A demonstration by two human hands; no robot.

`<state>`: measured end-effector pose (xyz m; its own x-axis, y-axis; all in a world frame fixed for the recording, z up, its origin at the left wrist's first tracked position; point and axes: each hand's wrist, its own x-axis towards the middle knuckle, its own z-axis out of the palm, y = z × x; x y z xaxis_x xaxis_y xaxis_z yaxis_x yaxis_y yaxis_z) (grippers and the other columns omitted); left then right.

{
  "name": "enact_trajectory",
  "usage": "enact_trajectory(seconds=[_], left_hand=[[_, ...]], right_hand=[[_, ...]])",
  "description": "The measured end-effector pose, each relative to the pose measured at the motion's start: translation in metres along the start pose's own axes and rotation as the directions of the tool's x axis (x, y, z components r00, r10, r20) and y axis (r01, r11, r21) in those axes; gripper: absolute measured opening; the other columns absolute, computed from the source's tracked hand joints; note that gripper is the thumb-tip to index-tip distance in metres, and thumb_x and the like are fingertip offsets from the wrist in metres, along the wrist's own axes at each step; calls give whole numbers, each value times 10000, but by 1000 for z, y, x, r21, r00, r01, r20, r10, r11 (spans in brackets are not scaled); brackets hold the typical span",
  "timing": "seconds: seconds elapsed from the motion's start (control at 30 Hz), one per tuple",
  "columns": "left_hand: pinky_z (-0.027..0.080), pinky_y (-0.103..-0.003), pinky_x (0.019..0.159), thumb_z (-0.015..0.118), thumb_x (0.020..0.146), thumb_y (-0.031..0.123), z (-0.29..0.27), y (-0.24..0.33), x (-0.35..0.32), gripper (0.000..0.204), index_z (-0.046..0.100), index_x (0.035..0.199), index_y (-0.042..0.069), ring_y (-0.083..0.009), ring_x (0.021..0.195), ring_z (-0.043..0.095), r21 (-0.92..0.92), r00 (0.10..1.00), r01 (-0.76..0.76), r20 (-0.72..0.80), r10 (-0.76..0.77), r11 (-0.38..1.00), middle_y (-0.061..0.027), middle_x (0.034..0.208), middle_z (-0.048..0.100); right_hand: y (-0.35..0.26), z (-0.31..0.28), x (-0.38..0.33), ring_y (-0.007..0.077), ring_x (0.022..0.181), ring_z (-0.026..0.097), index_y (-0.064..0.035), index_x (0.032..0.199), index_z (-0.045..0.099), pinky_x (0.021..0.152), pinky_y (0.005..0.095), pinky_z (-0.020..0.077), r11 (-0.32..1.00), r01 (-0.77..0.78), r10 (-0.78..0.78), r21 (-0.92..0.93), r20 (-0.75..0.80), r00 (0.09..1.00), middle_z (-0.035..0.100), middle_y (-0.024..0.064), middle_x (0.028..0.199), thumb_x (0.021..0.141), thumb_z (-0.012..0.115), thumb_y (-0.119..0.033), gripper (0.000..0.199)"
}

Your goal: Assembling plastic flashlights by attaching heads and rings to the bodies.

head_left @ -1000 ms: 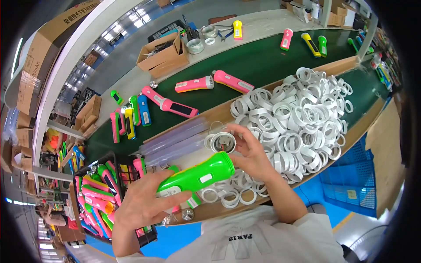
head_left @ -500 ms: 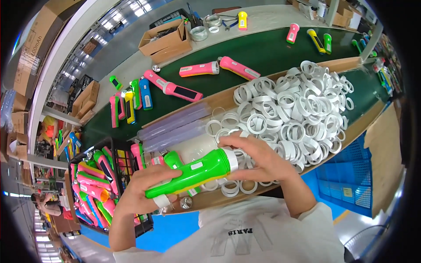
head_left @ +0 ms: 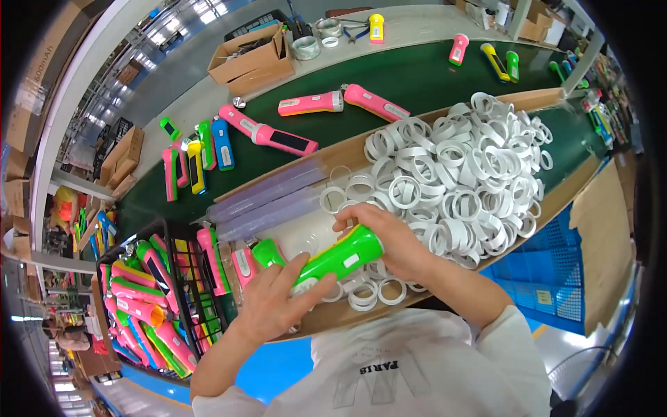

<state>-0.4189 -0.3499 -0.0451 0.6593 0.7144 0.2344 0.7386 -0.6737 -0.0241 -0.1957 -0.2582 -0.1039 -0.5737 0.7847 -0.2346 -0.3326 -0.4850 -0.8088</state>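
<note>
A green flashlight (head_left: 342, 261) with a yellow stripe slants up to the right in front of me, over the long cardboard tray (head_left: 309, 324). My left hand (head_left: 272, 300) is closed round its lower left end, thumb and fingers on opposite sides. At the upper right end, my right hand (head_left: 389, 240) grips from behind and beside it; some of its fingertips are hidden. No white ring shows on the visible end of the flashlight. Loose white plastic rings (head_left: 451, 181) are heaped in the tray right beyond my right hand. Another green flashlight (head_left: 267, 253) lies just past my left hand.
To the left, a black crate (head_left: 182, 260) is full of colourful flashlights. Clear plastic sleeves (head_left: 267, 198) lie in the tray. Behind it, pink flashlights (head_left: 310, 103) rest on the green belt (head_left: 417, 76). A blue crate (head_left: 549, 278) stands at right.
The flashlight has been turned in my hands; its white-ringed end, at the right before, no longer shows. My left hand has moved right and rolled over it, and my right hand has shifted up behind it.
</note>
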Motion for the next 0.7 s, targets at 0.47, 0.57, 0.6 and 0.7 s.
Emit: enact_trajectory(seconds=[0.47, 0.57, 0.6, 0.7], left_hand=[[526, -332, 600, 712, 812, 152, 38, 19, 3, 480, 558, 1256, 53, -270, 730, 647, -865, 784, 377, 108, -611, 331, -165, 1070, 629], [476, -302, 505, 577, 900, 346, 58, 19, -10, 519, 458, 1305, 43, -278, 629, 598, -282, 792, 54, 596, -131, -958, -232, 1015, 636], [484, -299, 506, 528, 903, 488, 62, 30, -10, 613, 447, 1318, 44, -283, 661, 620, -259, 812, 26, 569, -131, -965, -244, 1007, 635], [542, -357, 621, 587, 903, 470, 48, 40, -3, 638, 433, 1322, 15, -309, 806, 656, -648, 612, 292, 692, -384, -704, -227, 1115, 616]], right_hand=[[-27, -6, 0, 222, 1064, 592, -15, 1190, 564, 955, 352, 449, 969, 229, -219, -99, 96, 971, 614, 130, 1129, 993, 375, -461, 523], [-26, -6, -9, 240, 1188, 535, 0, 1309, 478, 1024, 386, 415, 960, 232, -263, 154, 221, 939, 578, 127, 1226, 968, 456, -489, 597], [-18, -6, -11, 225, 1182, 540, -19, 1318, 470, 1003, 369, 431, 954, 249, -282, 165, 226, 932, 572, 109, 1232, 978, 491, -415, 522], [-1, -4, -6, 190, 1144, 553, -46, 1309, 481, 964, 336, 452, 964, 220, -229, 147, 49, 972, 571, 84, 1209, 980, 521, -351, 451]])
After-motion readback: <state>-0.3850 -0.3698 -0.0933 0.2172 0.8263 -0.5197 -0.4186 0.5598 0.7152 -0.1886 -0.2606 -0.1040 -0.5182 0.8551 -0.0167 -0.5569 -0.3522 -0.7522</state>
